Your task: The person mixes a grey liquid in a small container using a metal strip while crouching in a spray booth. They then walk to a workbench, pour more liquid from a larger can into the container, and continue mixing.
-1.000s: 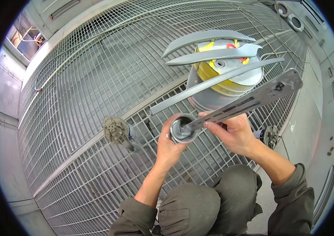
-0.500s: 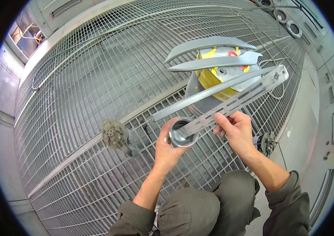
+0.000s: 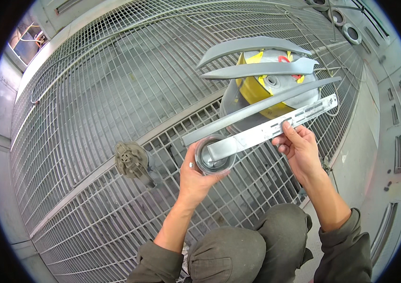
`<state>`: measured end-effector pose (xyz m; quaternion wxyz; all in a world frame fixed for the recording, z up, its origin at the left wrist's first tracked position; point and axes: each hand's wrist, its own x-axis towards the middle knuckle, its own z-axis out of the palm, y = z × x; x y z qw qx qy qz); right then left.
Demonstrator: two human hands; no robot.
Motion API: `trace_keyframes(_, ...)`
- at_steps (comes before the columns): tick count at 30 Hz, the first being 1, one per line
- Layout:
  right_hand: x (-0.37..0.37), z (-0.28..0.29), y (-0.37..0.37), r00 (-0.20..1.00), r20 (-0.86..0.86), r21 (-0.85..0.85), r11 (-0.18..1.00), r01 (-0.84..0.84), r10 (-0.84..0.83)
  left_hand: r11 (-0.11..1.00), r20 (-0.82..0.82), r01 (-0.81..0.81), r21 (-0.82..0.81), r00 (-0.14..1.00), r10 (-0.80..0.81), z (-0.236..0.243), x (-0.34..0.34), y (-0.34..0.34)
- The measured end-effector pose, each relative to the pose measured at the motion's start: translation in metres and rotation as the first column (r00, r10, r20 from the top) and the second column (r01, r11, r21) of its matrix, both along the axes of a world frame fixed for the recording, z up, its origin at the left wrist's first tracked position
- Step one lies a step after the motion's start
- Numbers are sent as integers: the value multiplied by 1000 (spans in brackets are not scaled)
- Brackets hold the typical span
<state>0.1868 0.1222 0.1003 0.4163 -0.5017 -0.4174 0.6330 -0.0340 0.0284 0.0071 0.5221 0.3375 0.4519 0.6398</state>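
1. The person's left hand is wrapped around a clear cup with grey liquid inside, above the grating floor.
2. The right hand, well apart from the left, pinches a long slotted strip between thumb and fingers.
3. The strip's near end lies across the cup's mouth; from here I can't tell whether it touches the liquid.
4. Beyond, grey curved pieces extend over a yellow-and-grey drum.
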Motion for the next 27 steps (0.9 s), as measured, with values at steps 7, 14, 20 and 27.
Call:
trace_keyframes(7, -5, -5, 6, 1000, 6, -24, 1000, -5, 6, 1000, 37, 12, -29, 999, -11, -4, -3, 2)
trace_keyframes(14, -8, -3, 11, 1000, -8, -24, 999, -23, 22, 997, 32, 21, -73, 999, -18, -6, -9, -1)
trace_keyframes(20, -11, -5, 13, 999, -5, -31, 999, -34, 34, 996, 20, 16, -90, 1000, -15, 0, -11, -1)
trace_keyframes(27, -10, -6, 12, 999, -11, -25, 999, -34, 34, 996, 3, 19, -82, 1000, -19, 1, -12, 0)
